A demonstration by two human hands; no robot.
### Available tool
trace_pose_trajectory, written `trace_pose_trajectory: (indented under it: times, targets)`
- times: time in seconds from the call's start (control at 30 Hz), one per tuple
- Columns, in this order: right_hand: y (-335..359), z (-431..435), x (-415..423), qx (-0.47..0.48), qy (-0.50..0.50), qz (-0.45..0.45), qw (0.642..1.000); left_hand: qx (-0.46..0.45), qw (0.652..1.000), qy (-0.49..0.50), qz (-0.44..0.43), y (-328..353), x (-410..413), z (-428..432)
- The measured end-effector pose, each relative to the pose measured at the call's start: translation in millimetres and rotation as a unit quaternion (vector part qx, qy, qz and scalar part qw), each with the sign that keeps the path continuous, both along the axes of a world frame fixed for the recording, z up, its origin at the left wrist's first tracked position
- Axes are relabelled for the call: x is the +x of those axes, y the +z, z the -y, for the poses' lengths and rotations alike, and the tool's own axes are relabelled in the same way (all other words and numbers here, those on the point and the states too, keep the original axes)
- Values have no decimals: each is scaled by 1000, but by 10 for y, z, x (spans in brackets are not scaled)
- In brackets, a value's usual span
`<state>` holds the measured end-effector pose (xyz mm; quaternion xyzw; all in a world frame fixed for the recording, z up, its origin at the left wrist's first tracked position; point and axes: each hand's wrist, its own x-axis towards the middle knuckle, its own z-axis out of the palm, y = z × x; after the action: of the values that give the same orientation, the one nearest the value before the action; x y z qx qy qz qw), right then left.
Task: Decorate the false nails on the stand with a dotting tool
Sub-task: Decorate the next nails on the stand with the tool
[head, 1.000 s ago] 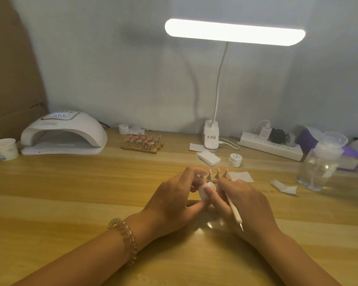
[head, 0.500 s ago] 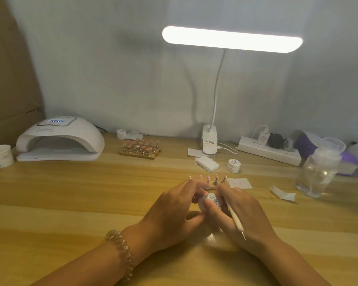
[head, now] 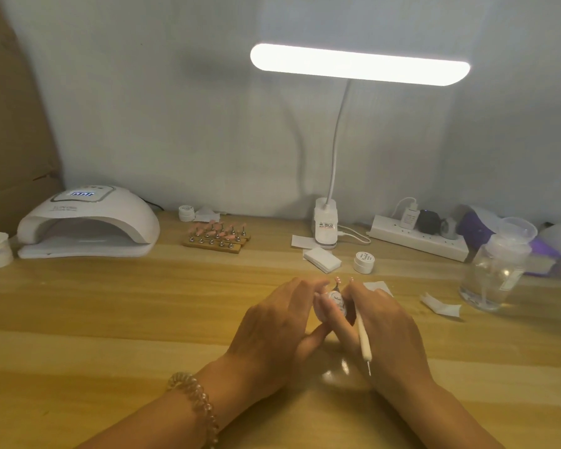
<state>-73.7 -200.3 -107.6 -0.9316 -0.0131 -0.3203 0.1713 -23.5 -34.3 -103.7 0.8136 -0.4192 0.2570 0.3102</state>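
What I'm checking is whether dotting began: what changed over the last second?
The small jar turned between the left hand and right hand, so its printed top now faces the camera. Nothing was picked up or let go. Both hands still hold it before the false nails, and the dotting tool stays tucked in the right hand, off the nails.

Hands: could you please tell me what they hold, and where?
Left hand, right hand: the jar, by its sides. Right also: the dotting tool, far end.
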Motion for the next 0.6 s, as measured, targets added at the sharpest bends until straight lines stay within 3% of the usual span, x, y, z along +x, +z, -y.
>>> trace_pose_trajectory:
  times: [0.13, 0.23, 0.33, 0.6]
  targets:
    - [104, 290, 19, 60, -54, 38, 996, 35, 994, 90, -47, -30, 203, -103]
    - [112, 567, 77, 70, -144, -50, 986, 69, 969, 161, -176, -66, 408, -183]
    - [72, 644, 173, 63, -173, -135, 974, 120, 956, 149, -225, -76, 507, -150]
    - [8, 609, 295, 27, -127, -151, 980, 50, 969, 99, -223, -70, 503, -145]
